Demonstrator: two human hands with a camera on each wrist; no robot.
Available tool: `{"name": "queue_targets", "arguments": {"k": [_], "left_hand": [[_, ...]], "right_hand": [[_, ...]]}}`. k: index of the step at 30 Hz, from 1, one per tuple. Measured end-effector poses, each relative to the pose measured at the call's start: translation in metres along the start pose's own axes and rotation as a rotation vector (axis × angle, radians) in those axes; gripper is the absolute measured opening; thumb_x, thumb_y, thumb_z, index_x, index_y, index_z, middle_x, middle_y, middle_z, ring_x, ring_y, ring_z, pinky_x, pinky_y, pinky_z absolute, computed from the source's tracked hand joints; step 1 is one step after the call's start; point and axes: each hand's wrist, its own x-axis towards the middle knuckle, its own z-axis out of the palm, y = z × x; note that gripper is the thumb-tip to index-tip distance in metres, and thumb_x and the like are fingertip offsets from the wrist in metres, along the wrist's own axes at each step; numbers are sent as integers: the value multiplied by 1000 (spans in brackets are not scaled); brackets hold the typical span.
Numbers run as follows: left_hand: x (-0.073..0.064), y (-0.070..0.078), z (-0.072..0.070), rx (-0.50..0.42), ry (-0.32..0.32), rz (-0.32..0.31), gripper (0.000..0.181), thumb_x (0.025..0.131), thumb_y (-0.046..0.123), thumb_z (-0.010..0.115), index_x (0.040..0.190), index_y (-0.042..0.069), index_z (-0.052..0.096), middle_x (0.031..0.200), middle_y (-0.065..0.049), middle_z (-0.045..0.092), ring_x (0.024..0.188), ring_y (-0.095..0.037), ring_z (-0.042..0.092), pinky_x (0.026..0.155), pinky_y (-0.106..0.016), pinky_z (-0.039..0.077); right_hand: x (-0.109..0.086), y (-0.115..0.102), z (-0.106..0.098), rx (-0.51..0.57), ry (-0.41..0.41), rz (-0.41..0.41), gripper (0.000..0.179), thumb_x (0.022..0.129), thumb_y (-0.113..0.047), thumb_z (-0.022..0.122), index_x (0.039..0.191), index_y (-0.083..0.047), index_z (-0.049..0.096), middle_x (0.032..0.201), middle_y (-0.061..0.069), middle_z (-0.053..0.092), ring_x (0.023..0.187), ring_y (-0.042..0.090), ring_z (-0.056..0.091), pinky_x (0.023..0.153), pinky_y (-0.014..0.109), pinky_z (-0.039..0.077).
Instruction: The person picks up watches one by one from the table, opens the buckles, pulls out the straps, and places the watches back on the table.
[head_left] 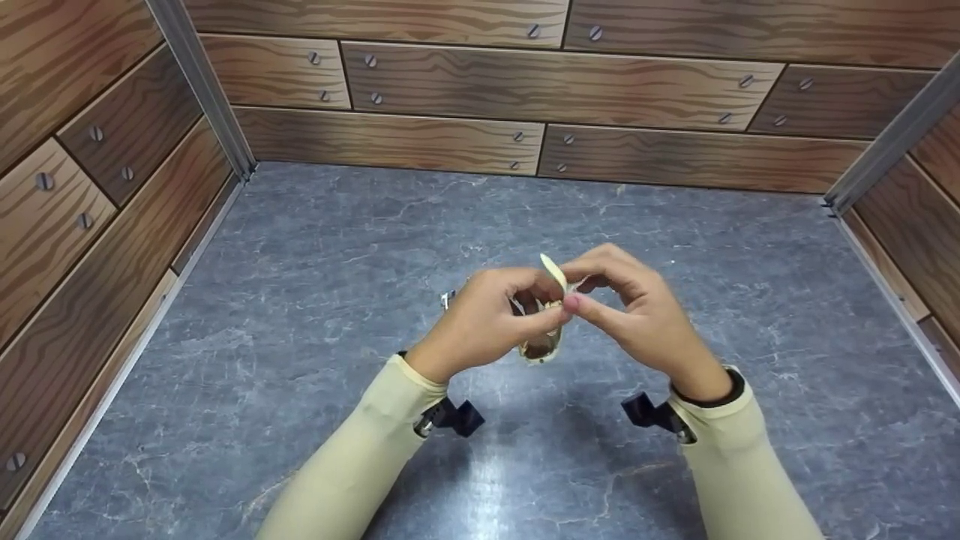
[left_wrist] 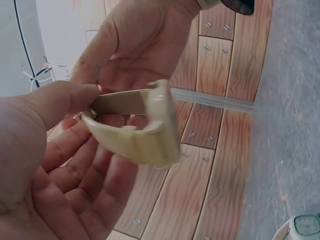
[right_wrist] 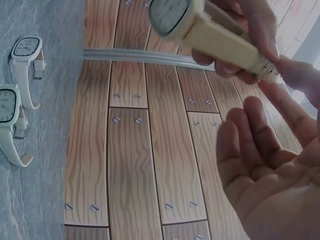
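Both hands hold a cream wristwatch [head_left: 540, 354] in front of the body, its strap bent into a loop. The left hand [head_left: 491, 315] pinches the strap, thumb on top. At the strap's end, the right hand [head_left: 634, 304] pinches with thumb and index finger, the other fingers loosely bent. A pale strap tip [head_left: 553, 271] stands up between the hands. In the right wrist view the squarish dial [right_wrist: 169, 14] hangs at the far end of the strap [right_wrist: 225, 50], and a metal buckle [right_wrist: 267, 67] shows by the right fingertips. In the left wrist view the watch case [left_wrist: 162, 115] is blurred.
Two more pale watches, an upper one [right_wrist: 27, 47] and a lower one [right_wrist: 7, 105], lie on the grey marbled table [head_left: 337, 225]. A metal bit [head_left: 448, 300] shows behind the left hand. Wood-patterned panels [head_left: 450, 82] wall the table's back and sides.
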Motion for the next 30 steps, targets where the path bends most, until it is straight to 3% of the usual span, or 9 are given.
{"name": "queue_targets", "arguments": {"k": [6, 10, 18, 30], "left_hand": [[0, -1, 0, -76, 106, 30, 17, 97, 23, 76, 100, 7, 74, 88, 1, 72, 74, -9, 68, 69, -32, 60], [0, 0, 0, -81, 119, 19, 18, 97, 24, 75, 102, 7, 73, 92, -1, 73, 78, -9, 70, 73, -29, 61], [0, 1, -1, -95, 96, -2, 17, 96, 24, 76, 104, 9, 74, 90, 1, 73, 80, -10, 71, 74, -30, 61], [0, 0, -4, -102, 146, 32, 16, 97, 21, 75, 105, 7, 75, 92, 0, 74, 80, -10, 70, 74, -32, 61]], "right_hand": [[-3, 0, 0, -18, -73, 131, 25, 93, 2, 71, 117, -5, 69, 107, 3, 70, 98, 20, 66, 87, 29, 55], [-2, -1, 2, -49, -91, 181, 13, 96, -4, 73, 108, -8, 73, 100, 1, 73, 88, 18, 70, 80, 28, 57], [-2, -2, 1, -66, -95, 180, 7, 96, -6, 73, 102, -10, 74, 97, 4, 74, 83, 18, 70, 74, 28, 58], [-2, -1, 0, -57, -140, 190, 7, 96, -4, 72, 102, -1, 69, 97, 8, 72, 82, 18, 69, 74, 30, 58]]}}
